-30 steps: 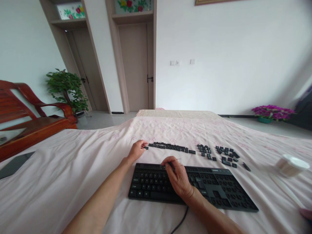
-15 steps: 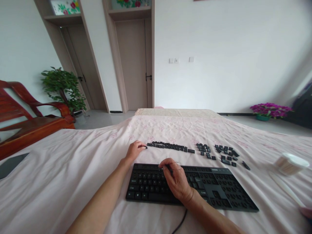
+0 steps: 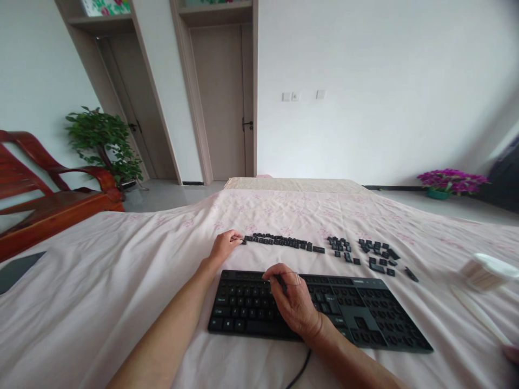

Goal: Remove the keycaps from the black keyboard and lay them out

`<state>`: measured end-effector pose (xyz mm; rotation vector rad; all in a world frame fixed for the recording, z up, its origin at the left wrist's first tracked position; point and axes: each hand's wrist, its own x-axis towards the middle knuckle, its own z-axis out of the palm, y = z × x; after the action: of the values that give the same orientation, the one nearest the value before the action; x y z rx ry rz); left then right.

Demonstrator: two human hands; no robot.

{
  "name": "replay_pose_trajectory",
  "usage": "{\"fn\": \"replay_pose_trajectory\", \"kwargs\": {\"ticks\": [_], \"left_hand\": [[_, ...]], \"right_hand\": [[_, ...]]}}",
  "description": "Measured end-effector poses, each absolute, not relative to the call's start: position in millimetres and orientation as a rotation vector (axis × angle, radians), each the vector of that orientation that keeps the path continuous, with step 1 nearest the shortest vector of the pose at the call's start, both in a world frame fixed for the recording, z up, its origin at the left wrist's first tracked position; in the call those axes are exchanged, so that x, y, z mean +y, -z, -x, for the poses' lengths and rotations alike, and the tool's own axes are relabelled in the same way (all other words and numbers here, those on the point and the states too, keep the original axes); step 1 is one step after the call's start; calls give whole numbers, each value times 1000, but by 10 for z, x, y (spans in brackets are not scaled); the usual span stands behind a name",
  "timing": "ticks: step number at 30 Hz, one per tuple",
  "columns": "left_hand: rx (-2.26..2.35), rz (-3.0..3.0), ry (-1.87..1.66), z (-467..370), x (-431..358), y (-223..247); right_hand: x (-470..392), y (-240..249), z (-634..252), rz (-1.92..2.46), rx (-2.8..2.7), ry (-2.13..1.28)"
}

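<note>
A black keyboard [image 3: 259,328] lies on the pink flowered cloth, keycaps on its left part and bare key sockets on its right part. Over its upper middle, my right hand [image 3: 294,302] is closed in a pinch, thumb against fingers. Whatever it holds, if anything, is hidden by the fingers. A ring or thin band shows on one finger. Beyond the keyboard runs a row of loose black keycaps [image 3: 279,241]. My left hand [image 3: 225,246] pinches at a keycap [image 3: 244,242] at the left end of that row.
More loose keycaps [image 3: 377,248] lie in groups to the right. A clear tub of cotton swabs [image 3: 488,272] and a pale stick-like item [image 3: 478,313] are at the far right. A dark flat device [image 3: 18,270] rests at the left. The keyboard cable [image 3: 300,370] runs toward me.
My left hand has shifted slightly, its fingertips now closer to the left-end keycap. My right hand stays nearly in place over the keyboard. The view has tilted a little.
</note>
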<state>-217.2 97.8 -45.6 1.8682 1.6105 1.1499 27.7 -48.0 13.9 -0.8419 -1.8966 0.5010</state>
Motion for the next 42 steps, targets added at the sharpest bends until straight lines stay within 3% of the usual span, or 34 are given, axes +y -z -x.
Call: {"fn": "replay_pose_trajectory", "kwargs": {"ticks": [17,29,42], "left_hand": [[1645,-1771,-1201,2245,825,366],[1546,-1793,-1219,2254,-348,108],[1438,-1826,-1278,2216,-686,165]], "right_hand": [[-490,-108,-290,851,-1866,-548],[-543,-214,22,941,-1806,-944],[-349,-347,351,860,-2119,-867]]}}
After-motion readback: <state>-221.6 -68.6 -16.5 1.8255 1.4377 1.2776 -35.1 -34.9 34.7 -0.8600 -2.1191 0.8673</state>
